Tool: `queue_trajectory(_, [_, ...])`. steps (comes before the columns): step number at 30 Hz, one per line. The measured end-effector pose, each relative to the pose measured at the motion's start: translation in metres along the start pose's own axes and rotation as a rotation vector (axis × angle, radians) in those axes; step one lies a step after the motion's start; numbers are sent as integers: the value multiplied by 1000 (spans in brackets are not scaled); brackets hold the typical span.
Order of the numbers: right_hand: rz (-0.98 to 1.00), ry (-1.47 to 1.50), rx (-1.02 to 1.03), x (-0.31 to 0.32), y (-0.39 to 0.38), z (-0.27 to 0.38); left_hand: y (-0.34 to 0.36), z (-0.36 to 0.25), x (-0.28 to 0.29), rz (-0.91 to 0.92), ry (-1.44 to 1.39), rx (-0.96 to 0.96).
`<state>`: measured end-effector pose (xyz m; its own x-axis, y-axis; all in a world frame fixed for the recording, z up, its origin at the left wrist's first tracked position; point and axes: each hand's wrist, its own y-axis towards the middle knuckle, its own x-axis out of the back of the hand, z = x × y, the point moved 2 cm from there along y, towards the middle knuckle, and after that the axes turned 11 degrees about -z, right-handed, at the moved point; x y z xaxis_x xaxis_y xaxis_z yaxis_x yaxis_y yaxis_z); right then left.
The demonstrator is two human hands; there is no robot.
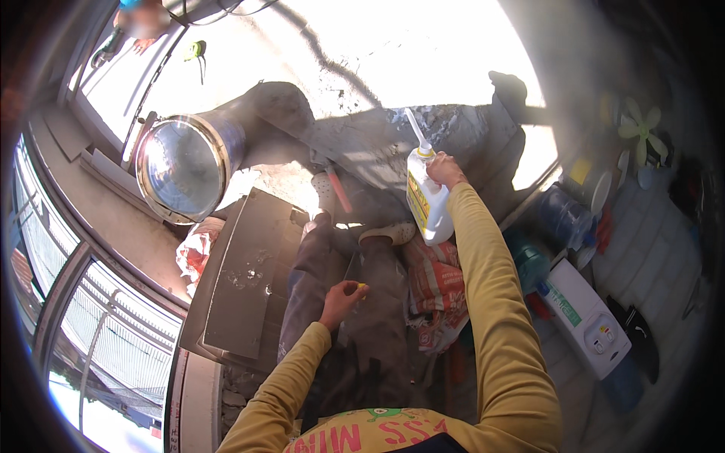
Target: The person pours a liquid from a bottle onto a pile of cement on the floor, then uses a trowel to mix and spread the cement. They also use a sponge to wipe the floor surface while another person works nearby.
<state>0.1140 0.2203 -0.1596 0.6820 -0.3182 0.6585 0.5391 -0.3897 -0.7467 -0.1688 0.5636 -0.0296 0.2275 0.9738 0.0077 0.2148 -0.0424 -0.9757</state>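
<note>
A grey, crumpled sheet-like mass (355, 143) spreads across the ground ahead, its exact kind unclear, with a brown box (242, 279) to the left of the person's legs (374, 302) and a round drum-shaped thing with a glassy face (181, 167) beyond it. A red and white sack (439, 283) lies beside the right leg. Near that sack's far end is the white jug (434, 215) with a yellow label, slightly tilted; whether it rests on something or hangs from the hand cannot be told. The work with the jug looks partly along: a long white nozzle (416, 128) is already fitted at its neck, and opening may be done, but no liquid shows leaving the tip, so using the contents seems left to do. The right hand (447, 171) closes around the upper part of the jug, fingers curled, apparently on the handle. The left hand (343, 300), over the lap, pinches a small yellow piece (363, 291) between thumb and fingertips, possibly the nozzle's cap.
</note>
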Motion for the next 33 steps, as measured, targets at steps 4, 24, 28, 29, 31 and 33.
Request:
queue_trajectory(4, [-26, -67, 38, 9, -4, 31, 0, -6, 9, 6, -75, 31])
queue_trajectory(24, [17, -25, 72, 46, 21, 125, 9, 5, 14, -19, -200, 8])
queue_trajectory(28, [-24, -45, 144, 63, 20, 136, 10, 7, 13, -32, -187, 11])
queue_trajectory(29, [-32, -49, 171, 66, 20, 138, 11, 6, 13, -25, -192, 5])
queue_trajectory(31, [-43, -65, 199, 70, 24, 140, 12, 4, 13, -22, -169, -27])
queue_trajectory(33, [-63, -111, 202, 73, 29, 139, 12, 2, 12, -13, -179, -11])
